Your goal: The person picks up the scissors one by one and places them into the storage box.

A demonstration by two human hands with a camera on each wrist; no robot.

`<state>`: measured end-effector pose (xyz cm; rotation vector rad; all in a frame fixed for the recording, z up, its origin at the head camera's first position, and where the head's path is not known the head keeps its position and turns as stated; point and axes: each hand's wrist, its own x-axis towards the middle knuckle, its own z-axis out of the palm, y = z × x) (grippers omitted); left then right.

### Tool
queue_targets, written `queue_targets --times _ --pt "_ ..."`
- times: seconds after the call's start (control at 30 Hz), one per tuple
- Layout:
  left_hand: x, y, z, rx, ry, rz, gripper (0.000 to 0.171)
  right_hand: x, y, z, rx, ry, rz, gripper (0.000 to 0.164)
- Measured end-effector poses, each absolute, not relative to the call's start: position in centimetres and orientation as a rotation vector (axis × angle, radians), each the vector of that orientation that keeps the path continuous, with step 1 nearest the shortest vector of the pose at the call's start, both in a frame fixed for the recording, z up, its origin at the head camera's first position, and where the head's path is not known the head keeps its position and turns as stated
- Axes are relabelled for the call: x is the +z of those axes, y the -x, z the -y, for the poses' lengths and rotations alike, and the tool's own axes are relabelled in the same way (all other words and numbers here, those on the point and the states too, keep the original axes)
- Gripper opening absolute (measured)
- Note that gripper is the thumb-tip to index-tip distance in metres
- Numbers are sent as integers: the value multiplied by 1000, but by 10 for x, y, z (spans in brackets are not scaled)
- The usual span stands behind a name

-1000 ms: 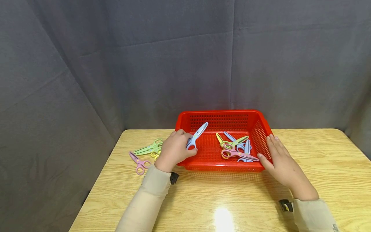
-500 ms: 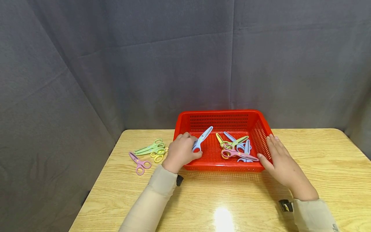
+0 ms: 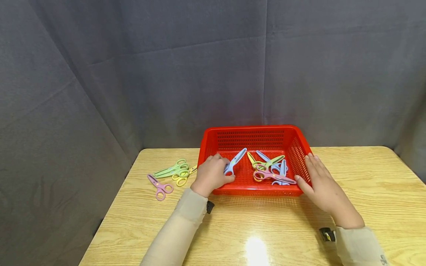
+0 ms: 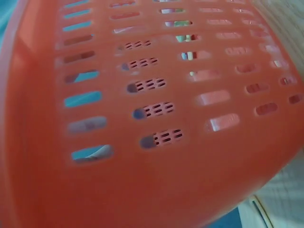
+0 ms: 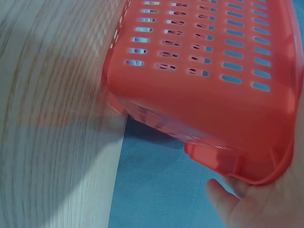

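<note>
My left hand (image 3: 213, 175) reaches over the left side of the red basket (image 3: 256, 128) and grips a pair of light blue scissors (image 3: 237, 159) by the handles. Their blades point up and to the right, low inside the basket. At the basket's right side, my right hand (image 3: 323, 190) lies against the rim with its fingers straight and the thumb at the front corner. In the right wrist view, this hand (image 5: 256, 199) touches the rim. The perforated wall (image 4: 118, 190) fills most of the left wrist view and hides the left hand there.
In the basket's right half lie a pink pair of scissors (image 3: 274, 176), a green pair (image 3: 276, 160), a yellow pair (image 3: 251, 158) and some blue ones (image 3: 283, 168). Left on the wooden table (image 3: 233, 229) are pink scissors (image 3: 160, 187), green scissors (image 3: 173, 170) and yellow scissors (image 3: 181, 180). Grey cloth (image 3: 199, 81) hangs behind.
My left hand has moved right and down into the basket with the blue scissors, uncovering more of the yellow scissors on the table. My right hand stays at the rim.
</note>
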<state>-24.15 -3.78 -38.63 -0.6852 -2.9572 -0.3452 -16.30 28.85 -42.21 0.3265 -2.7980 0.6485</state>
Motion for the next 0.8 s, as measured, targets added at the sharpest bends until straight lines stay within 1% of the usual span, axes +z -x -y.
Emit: queue_targets --times 0.17,0.4,0.63,0.8 --pt "-387 247 37 -396 698 2988 25 -422 164 -289 649 -324 2794 78" --pt "-393 252 34 -383 698 3067 31 -422 164 -288 654 -324 2801 79" --pt "-399 258 30 -340 698 3125 21 -422 164 -287 662 -323 2794 78" --pt "-402 263 27 -310 710 3168 22 -423 163 -288 657 -334 2773 77"
